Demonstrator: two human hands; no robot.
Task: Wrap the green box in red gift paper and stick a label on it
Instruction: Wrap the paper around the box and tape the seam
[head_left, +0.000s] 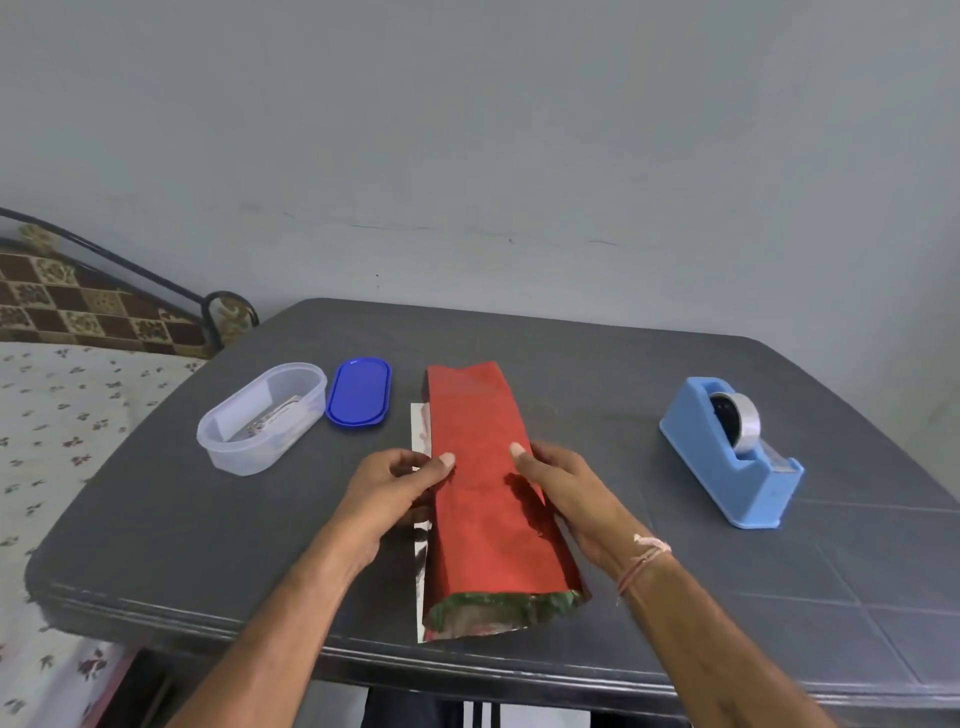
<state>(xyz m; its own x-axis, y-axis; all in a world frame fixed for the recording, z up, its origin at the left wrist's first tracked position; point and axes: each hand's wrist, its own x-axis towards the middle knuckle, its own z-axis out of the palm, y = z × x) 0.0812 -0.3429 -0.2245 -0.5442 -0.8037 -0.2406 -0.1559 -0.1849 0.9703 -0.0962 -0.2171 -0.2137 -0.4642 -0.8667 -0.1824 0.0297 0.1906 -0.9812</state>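
Note:
A long box lies lengthwise in the middle of the dark table, wrapped around by red gift paper (480, 467). The green box (498, 608) shows only at the open near end. A silvery strip of the paper's inner side (418, 431) sticks out along the left. My left hand (400, 483) grips the left side of the wrapped box, thumb on top. On the other side my right hand (561, 488) grips the right edge, thumb lying on the red paper. A clear oval tub (262, 418) at the left holds white paper slips.
A blue tape dispenser (730, 449) with a roll of clear tape stands at the right. The tub's blue lid (358, 392) lies between the tub and the box. The table (623, 374) stands against a grey wall. A bed (62, 415) adjoins its left side.

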